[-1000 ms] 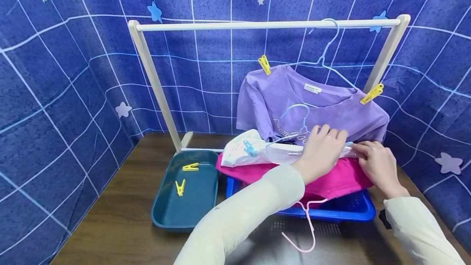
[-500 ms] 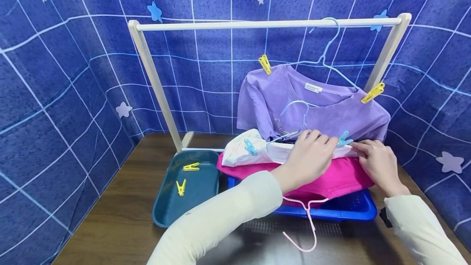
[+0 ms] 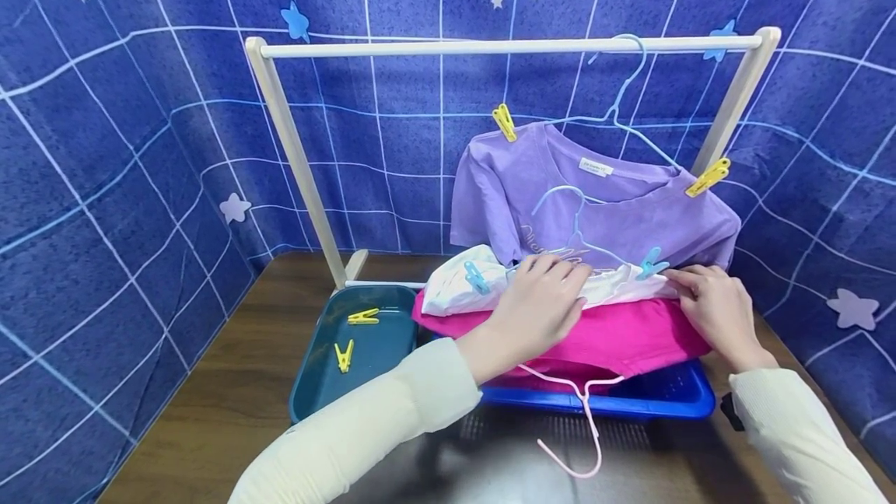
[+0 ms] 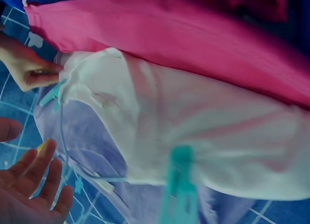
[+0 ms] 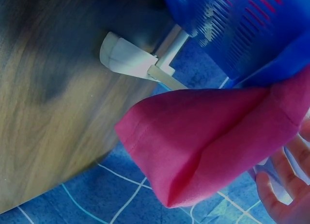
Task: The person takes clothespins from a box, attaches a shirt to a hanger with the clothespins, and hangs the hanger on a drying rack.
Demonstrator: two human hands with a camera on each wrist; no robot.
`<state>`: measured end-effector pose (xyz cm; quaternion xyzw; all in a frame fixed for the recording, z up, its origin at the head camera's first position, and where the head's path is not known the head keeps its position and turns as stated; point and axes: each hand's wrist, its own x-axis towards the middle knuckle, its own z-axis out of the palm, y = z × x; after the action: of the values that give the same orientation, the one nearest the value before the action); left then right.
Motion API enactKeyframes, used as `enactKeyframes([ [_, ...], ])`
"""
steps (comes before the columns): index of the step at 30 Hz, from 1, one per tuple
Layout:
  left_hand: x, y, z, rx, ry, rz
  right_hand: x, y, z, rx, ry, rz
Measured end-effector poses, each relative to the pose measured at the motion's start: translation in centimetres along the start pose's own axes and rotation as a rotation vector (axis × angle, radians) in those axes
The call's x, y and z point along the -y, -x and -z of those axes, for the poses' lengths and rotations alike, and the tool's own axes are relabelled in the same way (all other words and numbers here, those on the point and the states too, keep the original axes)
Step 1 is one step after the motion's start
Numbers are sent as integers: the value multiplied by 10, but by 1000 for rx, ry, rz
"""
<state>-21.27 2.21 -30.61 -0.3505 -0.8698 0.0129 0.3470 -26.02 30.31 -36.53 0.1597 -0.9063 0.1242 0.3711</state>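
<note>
A white shirt (image 3: 616, 286) lies bunched on a pink garment (image 3: 630, 333), with a light blue hanger (image 3: 576, 216) at its neckline. Light blue clothespins stand at both shoulders: the left clothespin (image 3: 477, 277) and the right clothespin (image 3: 652, 264). My right hand (image 3: 717, 313) pinches the white shirt's right shoulder, just beside the right clothespin. My left hand (image 3: 532, 306) hovers over the shirt's middle, covering part of the neckline in the head view. In the left wrist view, the left hand's fingers (image 4: 41, 173) are loosely spread with nothing in them.
Behind hangs a purple T-shirt (image 3: 595, 216) with yellow clothespins, on a white rack (image 3: 448, 48). A blue basket (image 3: 672, 395) sits under the pink garment, a pink hanger (image 3: 592, 426) sticking out in front. The teal tray (image 3: 315, 387) at left holds yellow clothespins (image 3: 344, 356).
My left hand has let go of the right blue clothespin and moved left, uncovering that clothespin and the hanger's right arm. The right hand stays at the shirt's shoulder.
</note>
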Motion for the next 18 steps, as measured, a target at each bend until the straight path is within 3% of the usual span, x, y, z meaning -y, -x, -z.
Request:
enactKeyframes([
  [9, 33, 28, 9, 18, 131, 106, 0, 0, 0, 17, 7, -8],
  [18, 62, 46, 20, -76, 185, 200, 0, -1, 0, 35, 5, -13],
])
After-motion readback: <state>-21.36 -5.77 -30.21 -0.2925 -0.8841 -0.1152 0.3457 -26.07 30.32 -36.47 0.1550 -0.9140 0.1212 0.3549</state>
